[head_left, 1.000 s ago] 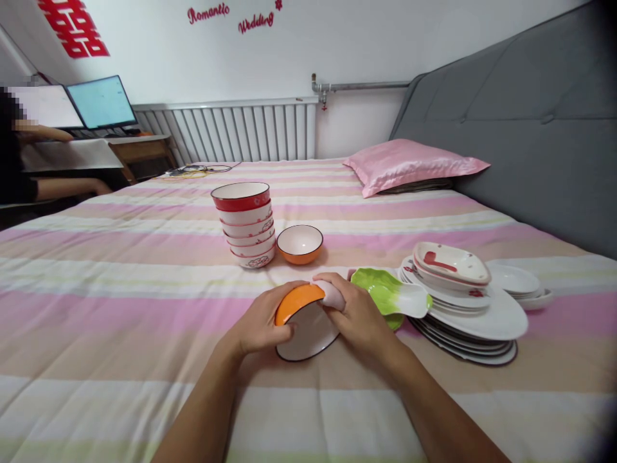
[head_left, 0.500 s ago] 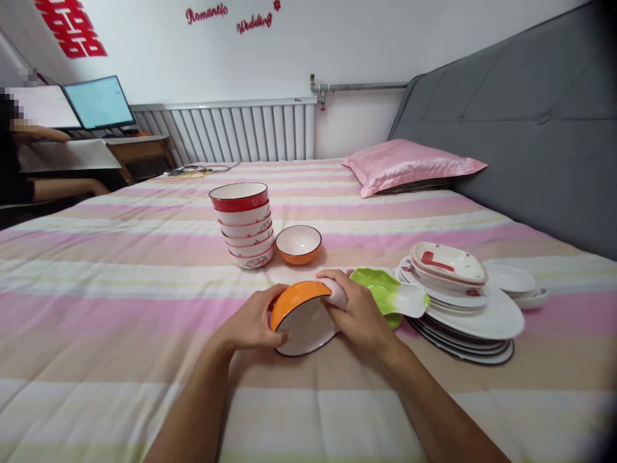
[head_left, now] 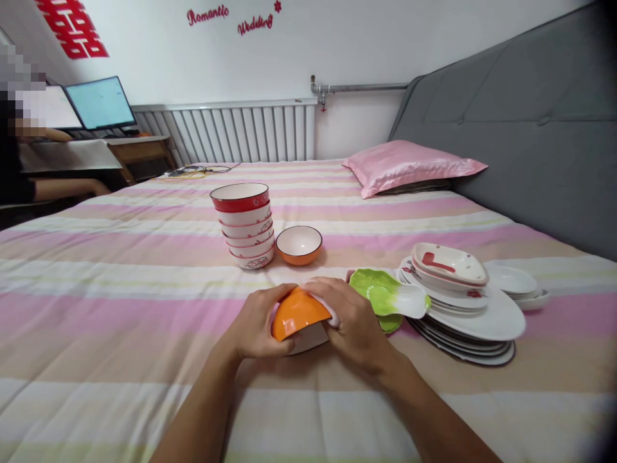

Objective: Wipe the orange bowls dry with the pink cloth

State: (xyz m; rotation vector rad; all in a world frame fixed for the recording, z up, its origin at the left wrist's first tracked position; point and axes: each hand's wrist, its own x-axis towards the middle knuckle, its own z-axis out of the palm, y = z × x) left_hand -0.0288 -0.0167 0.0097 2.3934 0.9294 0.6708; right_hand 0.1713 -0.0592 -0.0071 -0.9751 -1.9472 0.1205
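Both hands hold the orange bowl (head_left: 299, 314) low over the striped sheet (head_left: 289, 411) — its mouth is now tipped further downward.
The left hand (head_left: 258, 325) is closed around its left side, thumb at the rim; the right hand (head_left: 354, 318), fingers bent over the top, grips a pale cloth (head_left: 333, 314) against it. More of the orange outside shows than before — this surface seems the one being wiped. Beyond stands a second orange bowl (head_left: 299, 249).
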